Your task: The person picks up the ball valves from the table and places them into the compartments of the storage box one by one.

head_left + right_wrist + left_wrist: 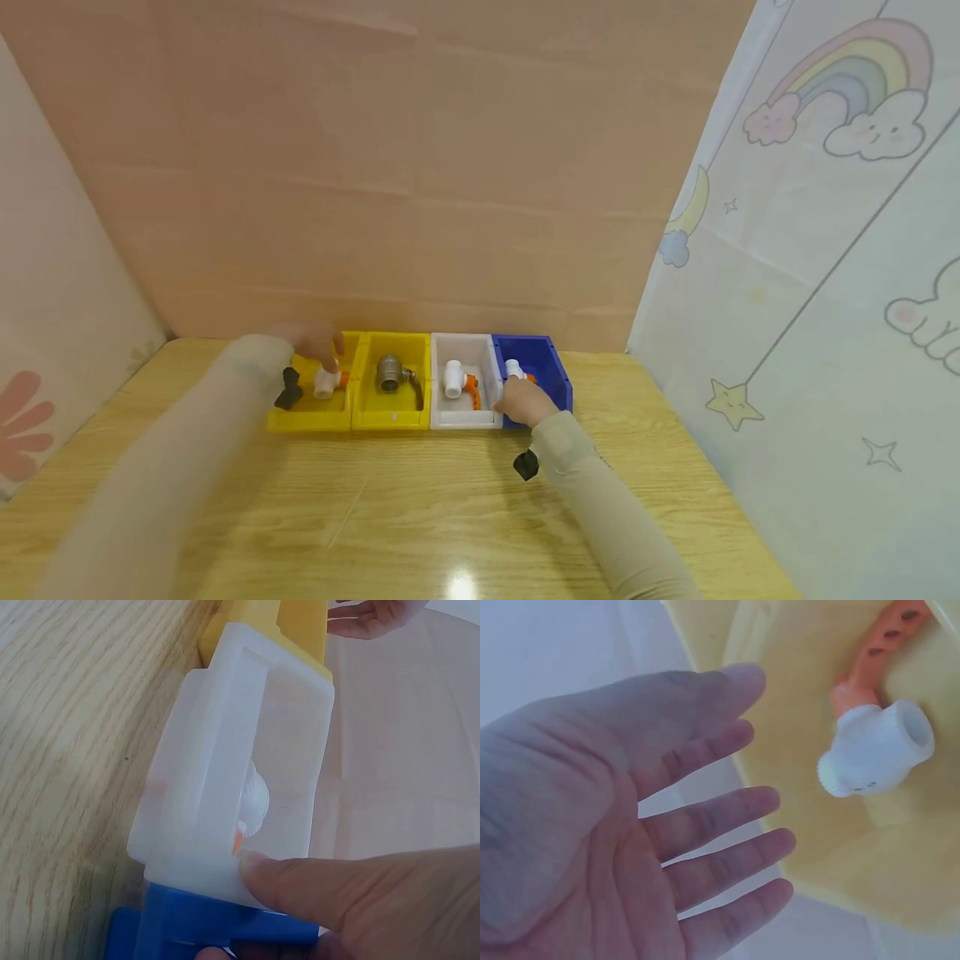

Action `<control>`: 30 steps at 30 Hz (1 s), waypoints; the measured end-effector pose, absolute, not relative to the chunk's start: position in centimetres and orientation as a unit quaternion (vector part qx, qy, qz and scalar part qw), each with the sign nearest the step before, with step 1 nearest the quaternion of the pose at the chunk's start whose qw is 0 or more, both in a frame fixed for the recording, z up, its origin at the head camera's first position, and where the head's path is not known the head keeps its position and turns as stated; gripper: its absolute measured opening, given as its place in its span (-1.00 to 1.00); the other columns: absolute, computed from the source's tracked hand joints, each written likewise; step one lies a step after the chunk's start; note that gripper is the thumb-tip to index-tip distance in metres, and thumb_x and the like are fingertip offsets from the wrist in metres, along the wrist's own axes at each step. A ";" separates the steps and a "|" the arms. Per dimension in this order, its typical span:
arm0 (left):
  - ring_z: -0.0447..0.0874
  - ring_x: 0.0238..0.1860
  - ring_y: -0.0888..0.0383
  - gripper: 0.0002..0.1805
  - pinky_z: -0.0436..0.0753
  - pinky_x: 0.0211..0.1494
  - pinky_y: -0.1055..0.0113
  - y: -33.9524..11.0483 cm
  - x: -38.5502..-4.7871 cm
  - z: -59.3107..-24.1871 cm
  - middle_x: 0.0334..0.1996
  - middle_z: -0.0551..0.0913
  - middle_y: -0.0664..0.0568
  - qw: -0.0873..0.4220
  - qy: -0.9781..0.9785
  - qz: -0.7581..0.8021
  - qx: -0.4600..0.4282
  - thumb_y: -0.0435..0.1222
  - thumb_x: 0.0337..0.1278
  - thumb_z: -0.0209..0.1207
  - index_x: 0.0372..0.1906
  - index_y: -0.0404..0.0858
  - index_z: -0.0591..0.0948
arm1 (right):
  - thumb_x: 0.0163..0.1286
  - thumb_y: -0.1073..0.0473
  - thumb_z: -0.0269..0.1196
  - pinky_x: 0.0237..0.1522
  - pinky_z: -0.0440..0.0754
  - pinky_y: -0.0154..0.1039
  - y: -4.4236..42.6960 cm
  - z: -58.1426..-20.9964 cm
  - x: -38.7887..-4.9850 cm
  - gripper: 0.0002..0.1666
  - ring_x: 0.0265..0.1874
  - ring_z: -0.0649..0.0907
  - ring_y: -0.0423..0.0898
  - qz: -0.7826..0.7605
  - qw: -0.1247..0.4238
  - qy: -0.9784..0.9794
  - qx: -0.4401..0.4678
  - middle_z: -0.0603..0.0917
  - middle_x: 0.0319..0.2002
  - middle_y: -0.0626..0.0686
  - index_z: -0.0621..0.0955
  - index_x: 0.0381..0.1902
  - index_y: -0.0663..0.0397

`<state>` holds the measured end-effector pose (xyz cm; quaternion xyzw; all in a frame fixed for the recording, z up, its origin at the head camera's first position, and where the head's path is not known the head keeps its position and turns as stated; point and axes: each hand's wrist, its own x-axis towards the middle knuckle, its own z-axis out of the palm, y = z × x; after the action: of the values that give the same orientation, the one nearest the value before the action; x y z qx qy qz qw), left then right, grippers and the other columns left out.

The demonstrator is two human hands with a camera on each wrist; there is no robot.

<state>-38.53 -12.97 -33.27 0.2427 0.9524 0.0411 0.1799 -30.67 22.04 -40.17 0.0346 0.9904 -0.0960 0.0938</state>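
My left hand (309, 340), fingers extended and apart, hovers at the back of the leftmost yellow bin (311, 421). Nothing is in its palm in the left wrist view. Inside that bin lies a white plastic ball valve (881, 750) with an orange lever handle (870, 671). At the other end, my right hand (527, 402) pinches the adjoining side walls of the white bin (202, 780) and the blue bin (210, 915). Its thumb (281, 879) lies on the white rim; the other fingers are mostly hidden on the blue side. A white valve (513, 367) in the blue bin is partly covered.
Between them, a second yellow bin (392, 421) holds a metal valve (389, 372) with a dark handle. Another white valve (454, 379) with an orange handle lies in the white bin. The bins stand in a row on the wooden table (390, 508), before a brown backdrop (405, 183).
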 end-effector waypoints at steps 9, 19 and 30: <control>0.44 0.19 -0.32 -0.48 0.50 0.11 -0.20 -13.1 -36.2 -32.2 0.24 0.45 -0.30 0.177 0.950 0.056 0.252 -0.12 0.08 0.30 0.16 -0.21 0.57 | 0.36 0.02 0.25 -0.27 0.60 -0.16 22.1 -40.4 -30.9 -0.42 -0.42 0.55 -0.07 -0.087 0.101 0.991 0.025 0.60 -0.29 0.13 0.45 0.09 0.41; 0.53 0.07 -0.15 -0.53 0.54 0.06 -0.09 -13.1 -34.8 -33.0 0.11 0.56 -0.23 0.183 0.938 0.079 0.284 -0.20 0.07 0.25 0.11 -0.29 0.55 | 0.36 0.03 0.25 -0.33 0.56 -0.21 22.2 -40.8 -31.1 -0.46 -0.44 0.54 -0.07 -0.099 0.096 0.990 0.020 0.57 -0.35 0.09 0.47 0.06 0.39; 0.56 0.05 -0.17 -0.58 0.54 0.08 -0.12 -13.5 -33.7 -34.8 0.12 0.56 -0.26 0.190 0.937 0.101 0.277 -0.20 0.13 0.25 0.07 -0.28 0.56 | 0.36 0.04 0.25 -0.37 0.55 -0.22 22.1 -40.6 -31.0 -0.48 -0.47 0.54 -0.07 -0.097 0.095 0.991 0.011 0.57 -0.39 0.08 0.48 0.03 0.40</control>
<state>-33.70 -13.51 -34.79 0.2768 0.9366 0.1005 0.1898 -31.01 22.10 -40.64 0.0114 0.9907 -0.0965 0.0952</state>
